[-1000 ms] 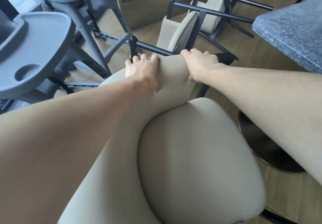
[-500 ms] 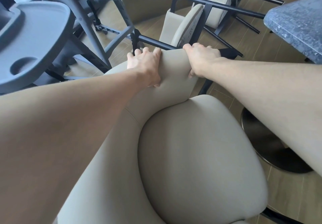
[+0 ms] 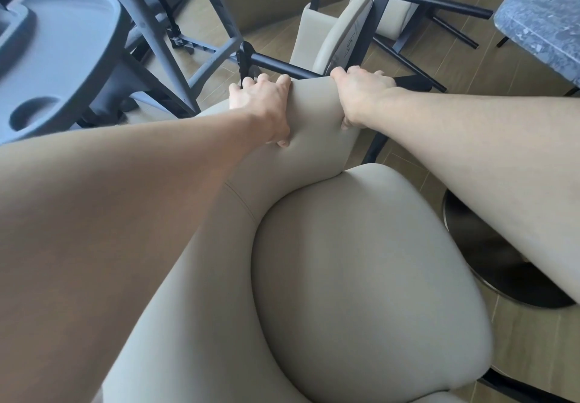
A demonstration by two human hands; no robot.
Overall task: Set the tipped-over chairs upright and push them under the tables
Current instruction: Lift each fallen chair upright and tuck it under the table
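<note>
A beige padded chair fills the lower middle of the head view, its seat cushion facing up and its curved backrest running away from me. My left hand grips the far end of the backrest from the left, fingers curled over its top edge. My right hand grips the same end from the right. Beyond my hands a second beige chair with black legs lies tipped on the wooden floor. A third tipped chair lies behind it.
Grey plastic high chairs with trays stand at the left. A speckled grey table top juts in at the upper right, and its round black pedestal base sits on the floor beside the chair I hold.
My hands keep their grip on the backrest. The view has drifted slightly, so the high chairs and table sit a little lower and further right in frame.
</note>
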